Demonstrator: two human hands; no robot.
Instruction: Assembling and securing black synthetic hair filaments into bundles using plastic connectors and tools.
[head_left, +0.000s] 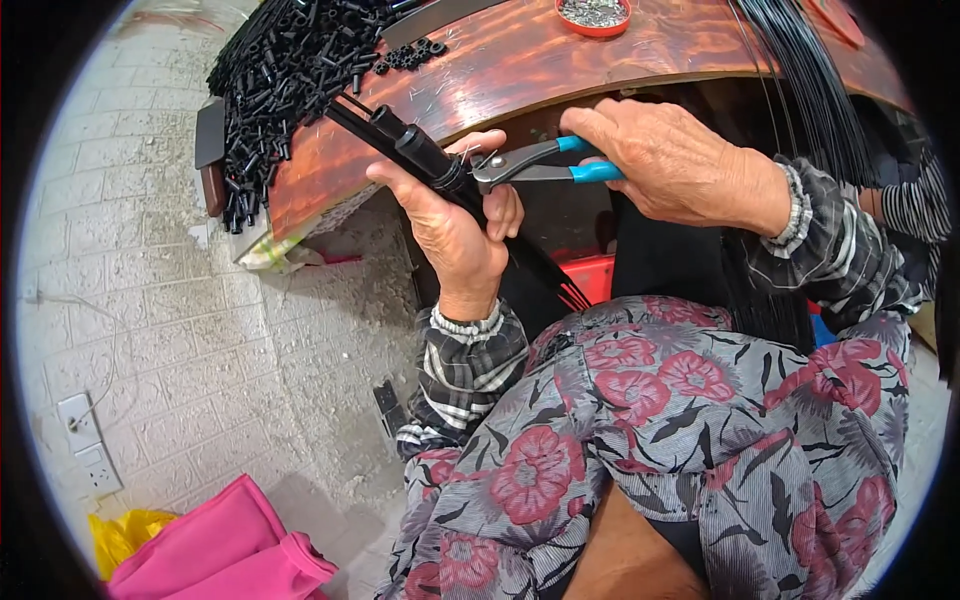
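Head view, frame centre: the left hand (pixel 455 240) is wrapped around a black tubular bundle (pixel 424 156), long axis slanting upper left to lower right; the right hand (pixel 670 165), clamped on blue-handled pliers (pixel 545 173), holds their nose just right of it (whether biting, I cannot tell).

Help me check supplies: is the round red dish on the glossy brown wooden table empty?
Not empty: the round red dish holds many small silvery pieces, visible inside its rim. Their depth I cannot tell.
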